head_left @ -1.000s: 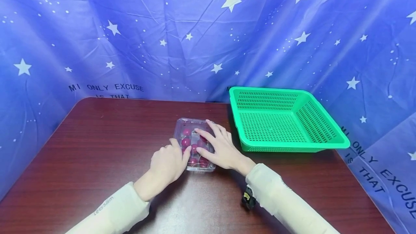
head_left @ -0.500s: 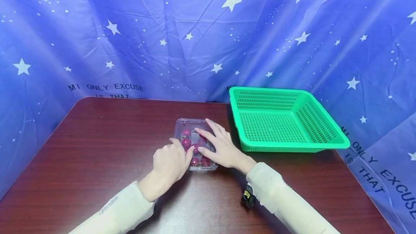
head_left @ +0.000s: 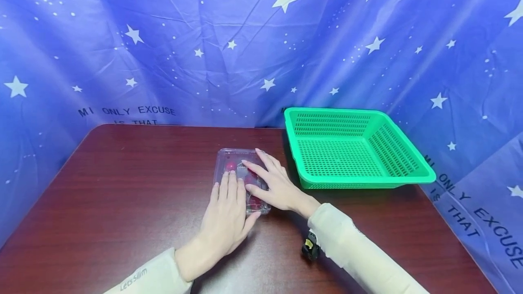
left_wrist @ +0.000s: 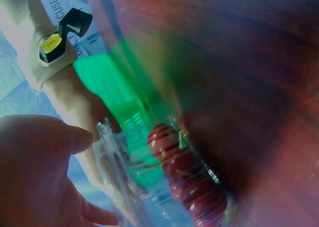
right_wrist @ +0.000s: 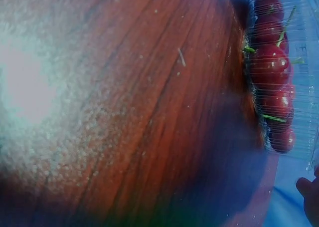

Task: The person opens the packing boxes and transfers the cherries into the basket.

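A clear plastic box (head_left: 222, 156) of dark red cherries (right_wrist: 271, 67) lies on the table in the head view. Green stems show among the fruit through its side in both wrist views. My left hand (head_left: 224, 221) lies over the box's left part, fingers straight and pointing away from me, thumb stretched out by the near edge. Spread fingers of my right hand (head_left: 275, 189) rest on the right part of the lid. The two hands cover most of the fruit from above.
Right of the box stands a green plastic basket (head_left: 425, 173) with slotted walls. The dark red wooden table (head_left: 135, 185) ends at a blue star-patterned curtain (head_left: 229, 76). A black wrist camera (head_left: 309, 247) hangs under the right sleeve.
My left hand has gone from curled fingers at the box's left side to straight fingers laid on top. The right hand has stayed on the lid. The head view has shifted slightly.
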Action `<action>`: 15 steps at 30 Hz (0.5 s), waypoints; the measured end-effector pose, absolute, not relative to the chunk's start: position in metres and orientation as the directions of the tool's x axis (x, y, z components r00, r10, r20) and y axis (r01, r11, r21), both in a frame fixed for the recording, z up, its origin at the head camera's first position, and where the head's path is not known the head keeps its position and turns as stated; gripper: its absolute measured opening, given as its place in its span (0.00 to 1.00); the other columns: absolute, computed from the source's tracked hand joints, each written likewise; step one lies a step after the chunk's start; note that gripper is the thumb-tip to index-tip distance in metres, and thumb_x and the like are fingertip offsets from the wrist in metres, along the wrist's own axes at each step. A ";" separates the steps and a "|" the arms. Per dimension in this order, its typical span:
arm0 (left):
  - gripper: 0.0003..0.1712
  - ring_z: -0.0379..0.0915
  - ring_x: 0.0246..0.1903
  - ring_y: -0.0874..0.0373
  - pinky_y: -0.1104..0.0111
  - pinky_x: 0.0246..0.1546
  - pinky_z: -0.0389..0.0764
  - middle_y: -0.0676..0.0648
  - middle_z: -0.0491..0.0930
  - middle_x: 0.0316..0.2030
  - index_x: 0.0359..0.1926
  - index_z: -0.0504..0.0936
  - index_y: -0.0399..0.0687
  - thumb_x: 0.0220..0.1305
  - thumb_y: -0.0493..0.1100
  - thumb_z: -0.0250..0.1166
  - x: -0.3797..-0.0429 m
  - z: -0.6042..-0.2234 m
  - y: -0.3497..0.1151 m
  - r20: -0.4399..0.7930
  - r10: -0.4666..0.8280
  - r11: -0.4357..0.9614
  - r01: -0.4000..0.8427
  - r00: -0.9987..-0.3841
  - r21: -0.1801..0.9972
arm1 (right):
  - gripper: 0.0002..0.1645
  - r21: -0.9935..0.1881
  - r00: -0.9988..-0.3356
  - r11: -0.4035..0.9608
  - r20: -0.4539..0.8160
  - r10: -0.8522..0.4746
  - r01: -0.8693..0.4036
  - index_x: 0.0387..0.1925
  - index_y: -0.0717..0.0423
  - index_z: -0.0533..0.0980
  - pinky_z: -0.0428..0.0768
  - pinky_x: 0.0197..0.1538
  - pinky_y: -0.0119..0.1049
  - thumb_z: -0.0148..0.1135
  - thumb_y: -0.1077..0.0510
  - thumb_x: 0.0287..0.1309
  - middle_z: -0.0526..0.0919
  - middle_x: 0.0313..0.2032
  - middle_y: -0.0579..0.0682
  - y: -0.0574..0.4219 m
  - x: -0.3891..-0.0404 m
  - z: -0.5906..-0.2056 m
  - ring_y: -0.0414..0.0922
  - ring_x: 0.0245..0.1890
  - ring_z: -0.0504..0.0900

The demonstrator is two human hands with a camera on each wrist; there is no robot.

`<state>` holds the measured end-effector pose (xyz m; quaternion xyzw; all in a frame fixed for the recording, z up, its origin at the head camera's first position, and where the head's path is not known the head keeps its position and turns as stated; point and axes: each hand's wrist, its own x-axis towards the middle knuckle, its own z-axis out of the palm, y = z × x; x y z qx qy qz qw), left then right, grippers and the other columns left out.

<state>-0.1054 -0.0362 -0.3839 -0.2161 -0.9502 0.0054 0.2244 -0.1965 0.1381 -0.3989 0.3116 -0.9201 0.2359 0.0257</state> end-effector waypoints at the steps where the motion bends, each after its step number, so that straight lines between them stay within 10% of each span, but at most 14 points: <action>1: 0.45 0.67 0.61 0.35 0.47 0.56 0.75 0.26 0.72 0.60 0.60 0.69 0.26 0.62 0.65 0.54 -0.105 -0.385 -0.036 0.427 0.406 0.910 0.402 -0.808 -0.104 | 0.39 -0.420 -0.804 0.693 0.193 -0.562 -0.585 0.72 0.38 0.60 0.53 0.67 0.69 0.55 0.38 0.61 0.48 0.77 0.56 0.138 -0.196 -0.399 0.56 0.74 0.45; 15: 0.46 0.71 0.58 0.37 0.51 0.56 0.76 0.29 0.75 0.58 0.60 0.71 0.30 0.62 0.69 0.50 -0.105 -0.397 -0.036 0.393 0.426 0.902 0.347 -0.815 -0.258 | 0.38 -0.452 -0.822 0.690 0.236 -0.519 -0.565 0.72 0.46 0.60 0.59 0.67 0.66 0.53 0.42 0.64 0.49 0.76 0.60 0.137 -0.191 -0.401 0.55 0.74 0.48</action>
